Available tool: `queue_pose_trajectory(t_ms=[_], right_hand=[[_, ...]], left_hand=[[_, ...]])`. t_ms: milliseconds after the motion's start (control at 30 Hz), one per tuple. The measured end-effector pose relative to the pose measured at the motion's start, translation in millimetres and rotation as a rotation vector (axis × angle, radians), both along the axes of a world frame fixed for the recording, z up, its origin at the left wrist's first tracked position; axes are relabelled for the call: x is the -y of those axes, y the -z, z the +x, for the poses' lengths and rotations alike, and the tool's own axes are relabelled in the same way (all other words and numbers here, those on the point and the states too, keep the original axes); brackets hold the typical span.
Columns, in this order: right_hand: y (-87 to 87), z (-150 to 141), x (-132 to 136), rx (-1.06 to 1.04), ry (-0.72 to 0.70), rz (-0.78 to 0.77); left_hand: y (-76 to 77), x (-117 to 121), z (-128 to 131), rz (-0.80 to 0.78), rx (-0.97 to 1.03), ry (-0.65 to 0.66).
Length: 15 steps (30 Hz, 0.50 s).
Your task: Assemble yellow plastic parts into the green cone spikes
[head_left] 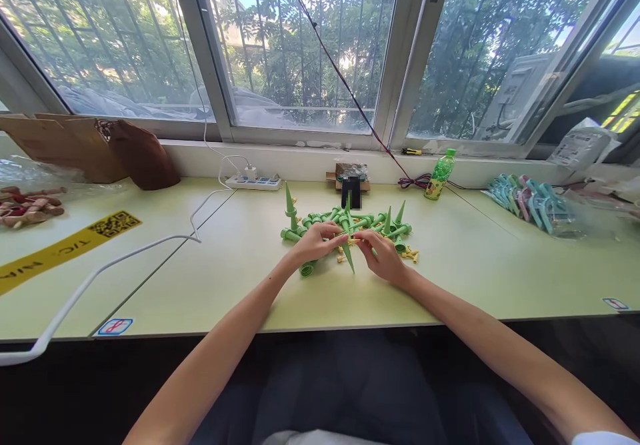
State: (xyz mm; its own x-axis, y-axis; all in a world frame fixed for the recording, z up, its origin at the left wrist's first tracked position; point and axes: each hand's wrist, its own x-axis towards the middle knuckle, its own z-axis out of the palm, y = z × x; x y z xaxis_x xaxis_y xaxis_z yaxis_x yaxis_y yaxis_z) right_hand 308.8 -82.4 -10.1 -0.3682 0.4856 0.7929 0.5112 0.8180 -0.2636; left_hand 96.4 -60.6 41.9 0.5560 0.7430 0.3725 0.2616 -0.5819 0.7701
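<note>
My left hand (315, 242) is closed on a green plastic watering spike (349, 260), its point slanting down toward me. My right hand (383, 256) pinches a small yellow plastic piece (353, 240) against the side of that spike; whether the piece is seated in it I cannot tell. Behind both hands lies a heap of similar green spikes (365, 220), a few of them standing point up. More small yellow pieces (411, 255) are scattered by the heap's right side, and some show between my hands.
A small box (351, 170) with a dark object before it stands behind the heap. Further right are a green bottle (440, 175) and bagged pastel items (533, 202). A power strip (253, 182) and a white cable (145, 245) lie left, near a brown bag (143, 155).
</note>
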Motion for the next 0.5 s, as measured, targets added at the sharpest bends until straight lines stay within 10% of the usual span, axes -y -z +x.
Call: queue_pose_trajectory(t_ms=[500], right_hand=[[-1.3,-1.6,-1.4,-0.001,-0.023,-0.014]], left_hand=[[4.5,0.1,1.1,0.037,-0.01,0.02]])
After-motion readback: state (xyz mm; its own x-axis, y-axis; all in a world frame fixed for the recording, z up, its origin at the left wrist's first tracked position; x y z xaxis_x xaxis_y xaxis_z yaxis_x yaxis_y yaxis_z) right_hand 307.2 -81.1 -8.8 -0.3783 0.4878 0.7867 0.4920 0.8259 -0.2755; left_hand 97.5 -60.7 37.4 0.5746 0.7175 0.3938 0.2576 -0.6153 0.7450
